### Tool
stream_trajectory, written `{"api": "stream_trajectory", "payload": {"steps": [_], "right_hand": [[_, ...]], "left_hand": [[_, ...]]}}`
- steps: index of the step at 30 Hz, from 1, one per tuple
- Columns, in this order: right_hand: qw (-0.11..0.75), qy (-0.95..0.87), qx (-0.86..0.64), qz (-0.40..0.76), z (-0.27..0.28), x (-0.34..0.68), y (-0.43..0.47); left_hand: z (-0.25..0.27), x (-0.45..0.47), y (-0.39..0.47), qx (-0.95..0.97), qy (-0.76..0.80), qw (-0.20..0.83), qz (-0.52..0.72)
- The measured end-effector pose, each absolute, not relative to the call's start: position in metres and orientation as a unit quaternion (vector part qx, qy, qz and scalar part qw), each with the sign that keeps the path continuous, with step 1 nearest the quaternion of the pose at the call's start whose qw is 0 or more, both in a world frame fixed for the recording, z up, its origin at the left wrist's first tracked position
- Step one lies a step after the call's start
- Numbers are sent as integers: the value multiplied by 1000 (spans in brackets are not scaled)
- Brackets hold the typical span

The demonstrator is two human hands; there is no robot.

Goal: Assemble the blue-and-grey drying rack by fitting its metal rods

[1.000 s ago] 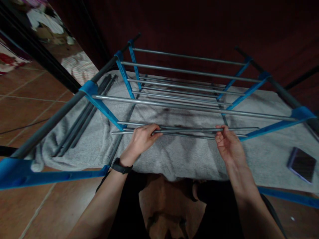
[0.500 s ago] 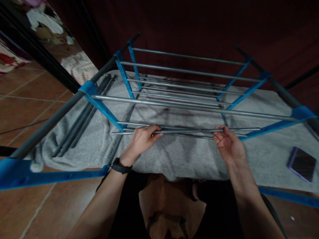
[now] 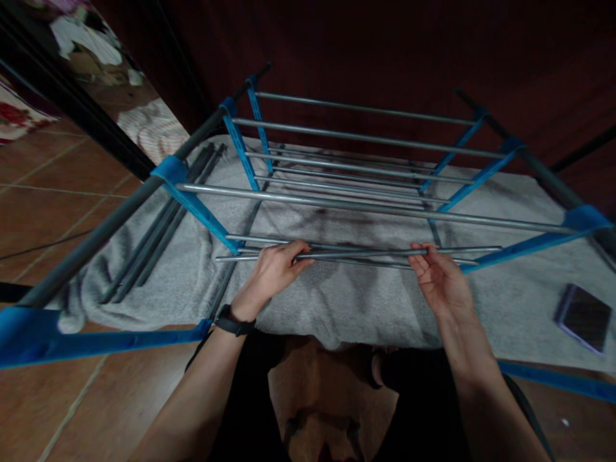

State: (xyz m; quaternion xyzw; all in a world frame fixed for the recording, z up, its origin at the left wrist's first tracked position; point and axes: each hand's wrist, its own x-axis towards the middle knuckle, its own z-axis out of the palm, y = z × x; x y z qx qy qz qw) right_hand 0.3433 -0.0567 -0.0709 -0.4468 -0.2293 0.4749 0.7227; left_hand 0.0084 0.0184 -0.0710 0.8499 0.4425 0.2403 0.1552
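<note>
Between my hands runs a loose grey metal tube point(image 3: 356, 255), held roughly level above a grey blanket. My left hand point(image 3: 279, 266), with a dark watch on its wrist, grips it left of the middle, thumb and fingers closed. Toward its right end, my right hand point(image 3: 440, 273) pinches it, palm turned partly up. Other thin tubes lie close behind and below it, partly overlapped in view. Around them stands a rack of blue plastic side brackets point(image 3: 202, 215), with several metal crossbars point(image 3: 375, 207) spanning left to right.
Several dark grey tubes point(image 3: 161, 240) lie on the grey blanket point(image 3: 312, 308) at left. A phone point(image 3: 584, 317) rests on the blanket at right. Behind the rack hangs a dark red curtain point(image 3: 385, 51). Tiled floor point(image 3: 52, 250) shows at left.
My right hand has shifted very slightly left along the tube. My left hand and the rack look the same.
</note>
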Motion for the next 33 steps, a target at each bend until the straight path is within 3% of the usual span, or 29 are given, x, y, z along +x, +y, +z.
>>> {"api": "stream_trajectory", "payload": {"steps": [33], "right_hand": [[724,-212,-437,490,-69,343,-59]], "left_hand": [[-68,10,17,867,413,154,232]]}}
